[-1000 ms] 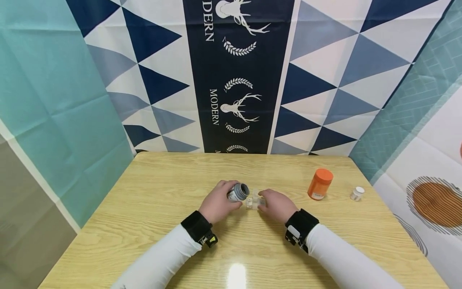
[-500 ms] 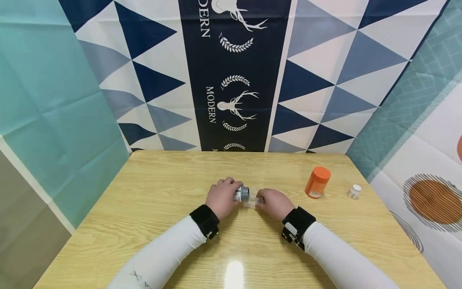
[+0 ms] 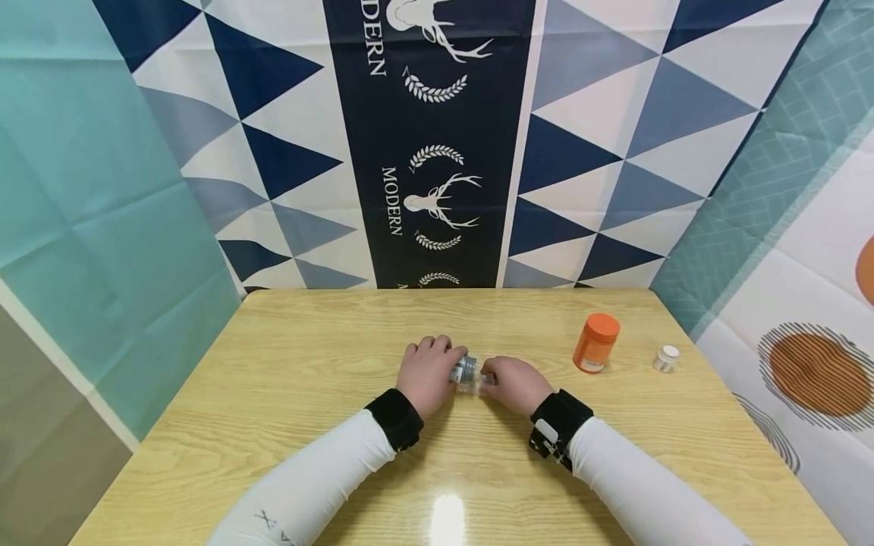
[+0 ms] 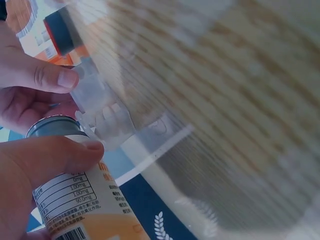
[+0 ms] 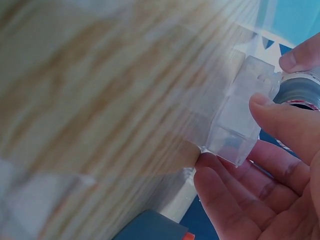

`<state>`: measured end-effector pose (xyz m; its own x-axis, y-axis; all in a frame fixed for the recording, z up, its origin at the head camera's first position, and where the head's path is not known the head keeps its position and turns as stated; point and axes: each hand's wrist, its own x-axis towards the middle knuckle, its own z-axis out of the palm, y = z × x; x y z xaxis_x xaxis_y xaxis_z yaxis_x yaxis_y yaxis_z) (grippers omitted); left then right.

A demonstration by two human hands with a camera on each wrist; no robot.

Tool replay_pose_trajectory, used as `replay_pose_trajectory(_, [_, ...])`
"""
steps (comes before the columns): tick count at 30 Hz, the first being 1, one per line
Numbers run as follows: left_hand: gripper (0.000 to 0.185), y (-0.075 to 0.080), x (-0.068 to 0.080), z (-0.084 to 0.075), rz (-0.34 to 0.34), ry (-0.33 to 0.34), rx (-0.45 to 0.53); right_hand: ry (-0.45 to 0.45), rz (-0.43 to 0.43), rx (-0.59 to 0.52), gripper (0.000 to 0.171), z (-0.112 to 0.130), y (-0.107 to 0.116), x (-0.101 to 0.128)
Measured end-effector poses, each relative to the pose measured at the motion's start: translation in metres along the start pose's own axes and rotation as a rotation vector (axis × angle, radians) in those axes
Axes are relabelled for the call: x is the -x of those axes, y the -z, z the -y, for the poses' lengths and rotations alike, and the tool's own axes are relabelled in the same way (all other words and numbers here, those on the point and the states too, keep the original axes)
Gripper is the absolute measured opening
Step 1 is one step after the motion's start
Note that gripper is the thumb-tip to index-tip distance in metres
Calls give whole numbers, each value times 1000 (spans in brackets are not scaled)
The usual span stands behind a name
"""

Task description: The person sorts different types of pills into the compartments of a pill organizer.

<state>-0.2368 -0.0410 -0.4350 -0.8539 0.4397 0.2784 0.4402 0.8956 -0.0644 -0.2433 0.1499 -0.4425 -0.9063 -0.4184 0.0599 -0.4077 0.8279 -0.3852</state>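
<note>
My left hand [image 3: 425,379] grips a supplement bottle [image 3: 464,370] with a grey neck and a printed white and orange label. The bottle is uncapped and tipped over, its mouth toward a clear plastic pill box [image 5: 241,112]. My right hand [image 3: 517,385] holds that pill box between thumb and fingers, just above or on the table. In the left wrist view the bottle's neck is right beside the pill box [image 4: 102,107], over its open end compartment. Pale shapes show in that compartment; whether they are pills is hard to tell.
An orange jar [image 3: 596,343] with an orange lid stands right of my right hand on the wooden table [image 3: 307,364]. Farther right is a small white-capped bottle [image 3: 665,359]. Patterned cloths [image 3: 437,152] hang behind and at the sides.
The left hand has turned over and moved slightly right, tipping the bottle from mouth-up toward the pill box. The right hand stays on the pill box. The head view has shifted slightly.
</note>
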Motion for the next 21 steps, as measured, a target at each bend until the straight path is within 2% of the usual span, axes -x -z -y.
replay_pose_trajectory(6, [41, -3, 0, -2, -44, -23, -75, 0, 0, 4, 16, 0, -1, -1])
replay_pose_trajectory(14, [43, -3, -1, -4, -47, -38, -107, 6, 3, 6, 15, 0, 0, 0])
replay_pose_trajectory(21, [46, -5, -1, -5, -72, -79, -133, 14, -6, 10, 16, -1, -1, 0])
